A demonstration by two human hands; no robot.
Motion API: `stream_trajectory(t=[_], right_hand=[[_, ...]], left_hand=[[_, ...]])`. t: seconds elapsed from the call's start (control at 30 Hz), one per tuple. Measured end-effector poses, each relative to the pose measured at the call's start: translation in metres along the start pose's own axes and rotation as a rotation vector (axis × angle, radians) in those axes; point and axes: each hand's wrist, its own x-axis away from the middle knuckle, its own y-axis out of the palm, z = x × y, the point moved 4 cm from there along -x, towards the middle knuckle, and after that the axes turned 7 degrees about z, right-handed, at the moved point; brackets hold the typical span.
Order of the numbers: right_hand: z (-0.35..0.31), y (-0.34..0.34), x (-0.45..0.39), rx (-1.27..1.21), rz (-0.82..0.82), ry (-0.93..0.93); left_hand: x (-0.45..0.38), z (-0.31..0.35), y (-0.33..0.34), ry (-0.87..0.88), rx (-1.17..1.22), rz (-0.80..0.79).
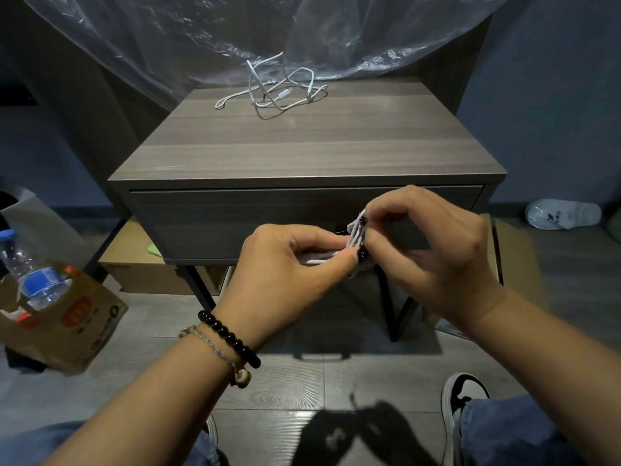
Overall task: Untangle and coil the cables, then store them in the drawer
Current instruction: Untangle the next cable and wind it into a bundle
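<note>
Both hands, left [289,264] and right [433,250], pinch a coiled white cable [356,235] before the closed drawer [235,216].

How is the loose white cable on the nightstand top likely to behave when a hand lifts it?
The tangled white cable is thin and lies in slack loops, so it will probably flop and dangle. Its loops cross, so it may rise as one snagged clump. It looks light; the nightstand should not shift.

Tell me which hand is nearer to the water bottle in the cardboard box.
Left. The left hand grips the coiled white cable before the drawer front, on the water bottle's side; the right hand pinches the same coil farther away.
</note>
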Motion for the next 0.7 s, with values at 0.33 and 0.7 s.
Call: stream_trajectory(t=[0.33, 0.7], right_hand=[[0.012, 0.004, -0.006, -0.152, -0.145, 0.290], [0.018, 0.006, -0.004, -0.448, -0.112, 0.779]], left_hand=[[-0.001, 0.003, -0.006, 0.036, -0.012, 0.063], [0.000, -0.005, -0.001, 0.036, -0.074, 0.060]])
